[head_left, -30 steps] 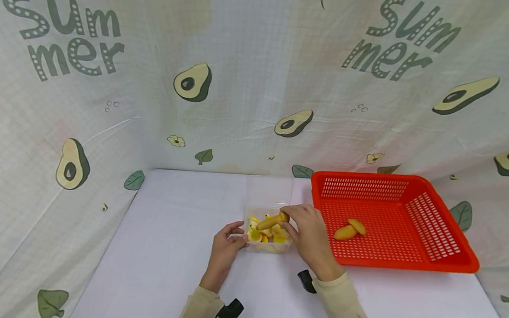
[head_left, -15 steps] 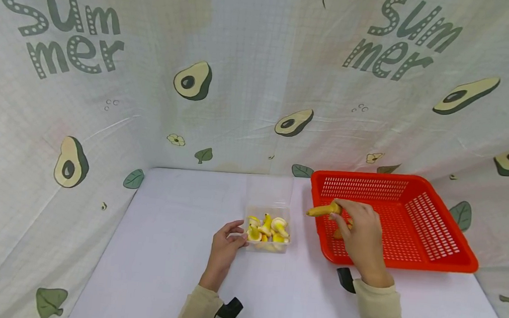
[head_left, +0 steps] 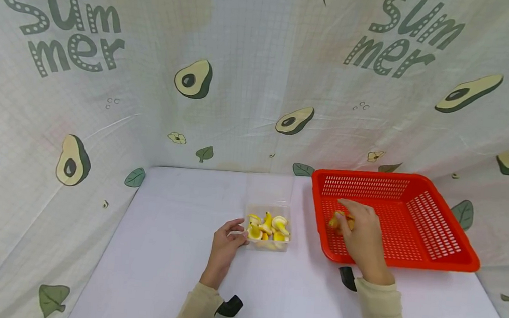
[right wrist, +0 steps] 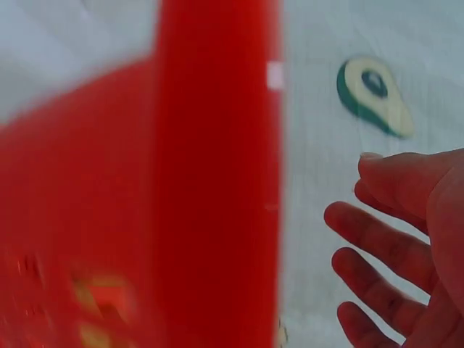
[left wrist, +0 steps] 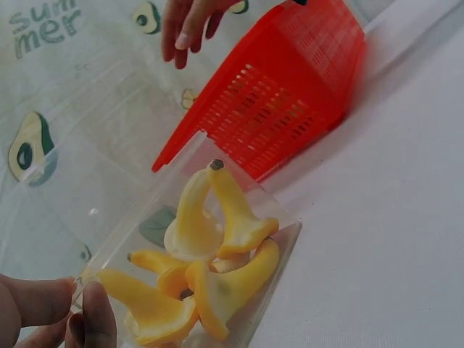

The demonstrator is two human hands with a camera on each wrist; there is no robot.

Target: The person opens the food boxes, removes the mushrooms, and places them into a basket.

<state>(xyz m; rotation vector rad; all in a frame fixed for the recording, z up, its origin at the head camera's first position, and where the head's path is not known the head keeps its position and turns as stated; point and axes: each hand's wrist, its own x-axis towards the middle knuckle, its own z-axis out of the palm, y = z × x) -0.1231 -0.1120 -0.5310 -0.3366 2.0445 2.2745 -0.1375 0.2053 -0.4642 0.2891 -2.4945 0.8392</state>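
Observation:
My left hand pinches the left side of a clear plastic box between thumb and fingers. Inside the box lie several yellow, mushroom-shaped pieces with flared pale ends, some tipped dark. Over the left part of a red basket is my right hand. In the right wrist view its fingers are spread, and nothing is between them. Brownish-yellow elongated pieces lie in the basket below that hand, which partly hides them.
The box's transparent lid stands raised at its back. A white cloth covers the table. Behind it hangs a backdrop printed with avocados and leaves. Black wrist mounts stick out from both sleeves.
My right hand has carried a brownish-yellow elongated piece from above the box rightward to the basket and let it go there. The left hand has stayed at the box.

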